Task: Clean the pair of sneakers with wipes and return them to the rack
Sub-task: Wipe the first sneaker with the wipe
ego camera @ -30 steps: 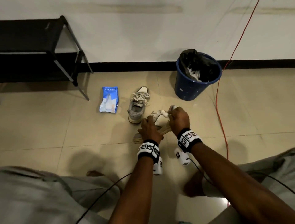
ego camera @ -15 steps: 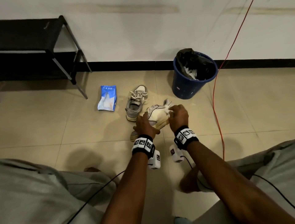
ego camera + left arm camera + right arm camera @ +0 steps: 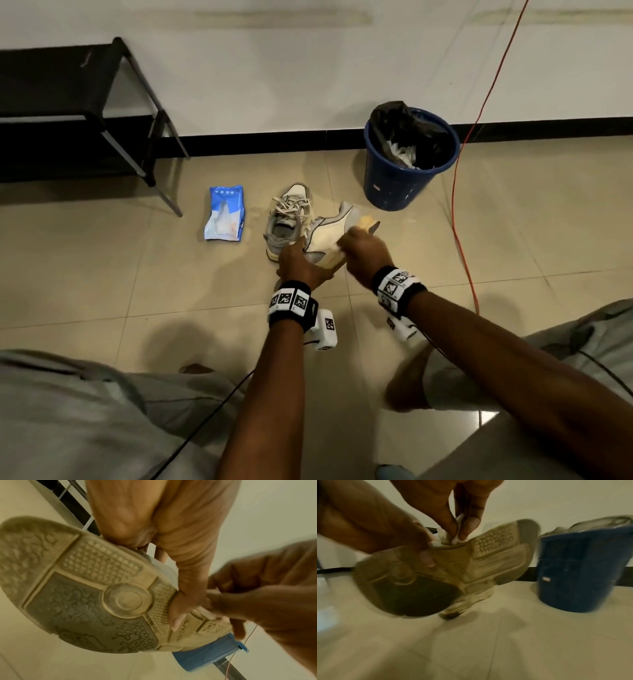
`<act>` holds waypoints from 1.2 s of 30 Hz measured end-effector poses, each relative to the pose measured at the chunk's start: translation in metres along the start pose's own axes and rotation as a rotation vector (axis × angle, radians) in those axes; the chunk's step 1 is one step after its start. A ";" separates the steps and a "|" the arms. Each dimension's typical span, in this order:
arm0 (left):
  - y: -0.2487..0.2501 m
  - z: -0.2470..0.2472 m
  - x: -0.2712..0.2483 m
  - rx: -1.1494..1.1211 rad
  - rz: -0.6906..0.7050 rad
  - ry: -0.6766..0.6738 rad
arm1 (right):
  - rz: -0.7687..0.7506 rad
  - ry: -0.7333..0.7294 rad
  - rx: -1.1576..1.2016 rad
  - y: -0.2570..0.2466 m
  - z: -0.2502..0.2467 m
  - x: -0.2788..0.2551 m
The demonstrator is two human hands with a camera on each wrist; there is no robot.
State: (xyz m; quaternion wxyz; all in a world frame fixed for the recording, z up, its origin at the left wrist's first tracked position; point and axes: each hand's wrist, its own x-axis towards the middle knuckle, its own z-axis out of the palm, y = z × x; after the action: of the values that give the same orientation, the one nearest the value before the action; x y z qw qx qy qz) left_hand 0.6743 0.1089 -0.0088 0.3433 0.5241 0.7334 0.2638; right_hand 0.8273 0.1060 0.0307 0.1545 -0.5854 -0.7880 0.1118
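Observation:
My left hand [image 3: 301, 262] grips a cream and grey sneaker [image 3: 329, 233] above the floor, tilted on its side with its sole [image 3: 85, 588] turned toward me. My right hand [image 3: 359, 246] pinches a white wipe [image 3: 453, 536] and presses it against the sneaker's upper edge near the heel. The second sneaker [image 3: 286, 222], grey with loose laces, stands upright on the tiles just left of the held one. A blue pack of wipes [image 3: 224, 217] lies on the floor farther left. The black shoe rack [image 3: 78, 102] stands against the wall at the far left.
A blue bin [image 3: 400, 178] lined with a black bag and holding used white wipes stands behind the sneakers on the right. A red cable [image 3: 459, 212] runs down the wall and across the floor to the right. My knees frame the bottom corners.
The held sneaker has turned so its side faces up and its heel points toward the bin. My right hand slid the wipe back along the shoe toward me.

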 end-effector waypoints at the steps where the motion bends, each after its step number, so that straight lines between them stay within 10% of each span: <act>1: -0.001 0.000 0.000 -0.007 -0.008 -0.001 | 0.120 0.129 0.011 0.012 -0.004 0.006; 6: 0.007 0.001 -0.008 -0.065 -0.026 -0.055 | -0.100 -0.051 -0.019 -0.009 0.020 -0.023; 10: 0.011 0.004 -0.015 -0.097 -0.047 -0.085 | 0.231 0.143 0.032 0.021 0.004 -0.002; 15: -0.005 0.013 -0.019 -0.112 -0.113 -0.138 | -0.019 -0.181 -0.013 -0.006 0.028 -0.026; 25: -0.025 0.032 0.001 0.004 -0.110 -0.172 | 0.317 0.129 -0.138 0.023 0.022 -0.011; 30: -0.030 0.027 0.014 0.303 -0.074 -0.303 | -0.024 -0.146 -0.237 0.016 0.048 -0.028; 36: -0.054 0.038 0.002 0.374 -0.133 -0.384 | 0.599 -0.016 0.095 0.048 0.040 -0.010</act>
State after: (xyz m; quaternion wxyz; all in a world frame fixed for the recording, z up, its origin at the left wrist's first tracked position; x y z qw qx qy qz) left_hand 0.6716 0.0950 -0.0736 0.3897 0.5697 0.7236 -0.0036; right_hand 0.8581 0.1101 -0.0244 0.1356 -0.7830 -0.5754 0.1937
